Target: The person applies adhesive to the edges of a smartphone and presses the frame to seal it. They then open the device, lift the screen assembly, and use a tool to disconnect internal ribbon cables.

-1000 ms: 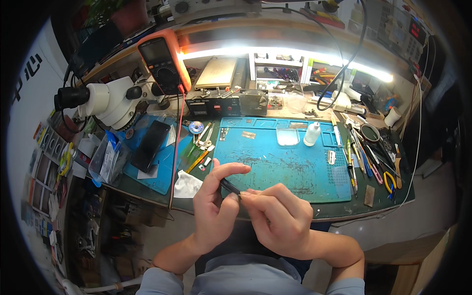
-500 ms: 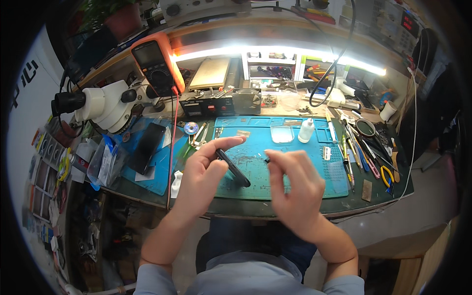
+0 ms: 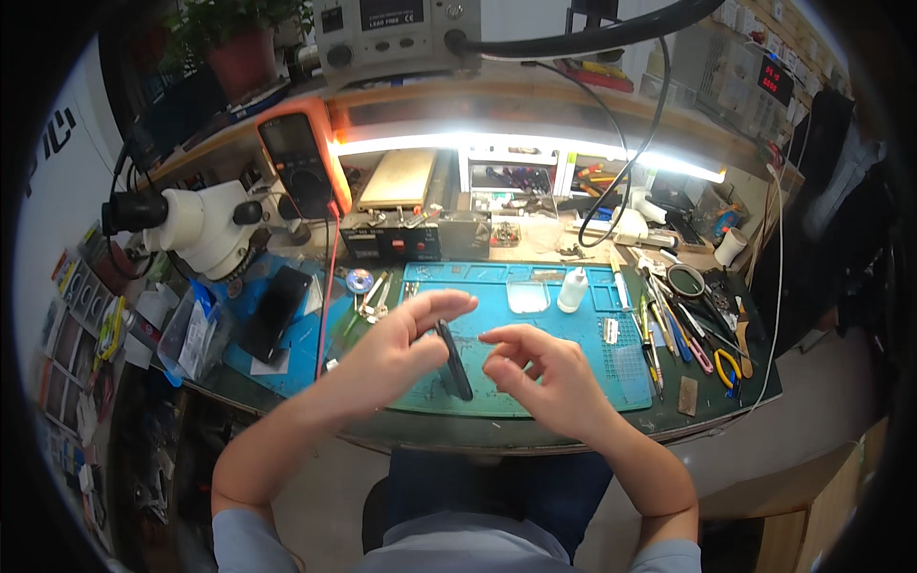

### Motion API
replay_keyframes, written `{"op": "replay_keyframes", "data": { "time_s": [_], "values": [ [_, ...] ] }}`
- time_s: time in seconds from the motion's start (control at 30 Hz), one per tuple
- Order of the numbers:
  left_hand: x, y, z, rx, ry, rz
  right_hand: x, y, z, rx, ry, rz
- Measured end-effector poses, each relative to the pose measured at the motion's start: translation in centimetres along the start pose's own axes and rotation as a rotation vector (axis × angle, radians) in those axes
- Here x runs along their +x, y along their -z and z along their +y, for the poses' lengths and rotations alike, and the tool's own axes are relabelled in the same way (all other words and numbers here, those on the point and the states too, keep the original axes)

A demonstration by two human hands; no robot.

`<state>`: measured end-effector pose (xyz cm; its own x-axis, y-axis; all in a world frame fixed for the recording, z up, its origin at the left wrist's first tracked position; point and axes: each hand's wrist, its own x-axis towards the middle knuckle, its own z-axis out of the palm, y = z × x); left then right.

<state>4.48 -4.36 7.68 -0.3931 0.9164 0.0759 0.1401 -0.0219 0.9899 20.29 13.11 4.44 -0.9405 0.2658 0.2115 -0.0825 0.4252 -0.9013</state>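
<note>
My left hand (image 3: pixel 396 353) is closed on a thin, dark phone-like slab (image 3: pixel 455 361), held nearly edge-on above the mat. Its face is turned away, so I cannot see its detail. Just to the right of the slab is my right hand (image 3: pixel 546 377), with thumb and index finger apart and nothing visible between them. Beneath both hands lies a blue work mat (image 3: pixel 521 406). Beyond them on the mat are a small clear tray (image 3: pixel 528 297) and a white dropper bottle (image 3: pixel 572 290).
A microscope (image 3: pixel 205 224), an orange multimeter (image 3: pixel 304 162) and a dark phone (image 3: pixel 277 310) are at the left. On the right lie pens and tools, a tape roll (image 3: pixel 685 280) and yellow-handled pliers (image 3: pixel 728 367). A thick black cable (image 3: pixel 592 40) hangs overhead. Another person (image 3: pixel 841 210) stands far right.
The view has shifted. My left hand has turned the slab more upright. My right hand's fingers have spread, and the small dark bit seen at its fingertips no longer shows.
</note>
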Motion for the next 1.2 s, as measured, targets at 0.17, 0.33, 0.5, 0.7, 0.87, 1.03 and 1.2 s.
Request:
{"op": "replay_keyframes", "data": {
  "time_s": [0.17, 0.33, 0.5, 0.7, 0.87, 1.03, 1.2],
  "values": [
    [-2.4, -0.2, 0.6, 0.463, -0.056, 0.016, 3.1, -1.1, 4.7, 0.239, -0.529, -0.344],
    [-4.1, -1.3, -1.8, 0.487, -0.246, 0.01, 4.5, -3.8, 3.6, 0.455, -0.616, -0.521],
    [-3.4, -4.6, -0.9, 1.155, -0.652, -0.194, 5.9, -5.1, 1.3, 0.711, -0.569, -0.281],
    [-0.1, -5.6, -2.8, 1.355, -0.818, -0.095, 7.7, -3.3, 3.3, 0.889, -0.522, -0.082],
    [1.5, -6.3, -3.5, 1.184, -0.823, 0.053, 7.9, -2.3, 4.0, 0.985, -0.467, 0.067],
    [2.8, -5.5, -5.1, 0.837, -0.74, 0.091, 7.5, -2.1, 4.3, 0.974, -0.484, 0.205],
    [3.3, -5.0, -5.6, 0.846, -0.787, 0.048, 7.8, -2.3, 5.2, 0.97, -0.51, 0.197]
  ]
}}
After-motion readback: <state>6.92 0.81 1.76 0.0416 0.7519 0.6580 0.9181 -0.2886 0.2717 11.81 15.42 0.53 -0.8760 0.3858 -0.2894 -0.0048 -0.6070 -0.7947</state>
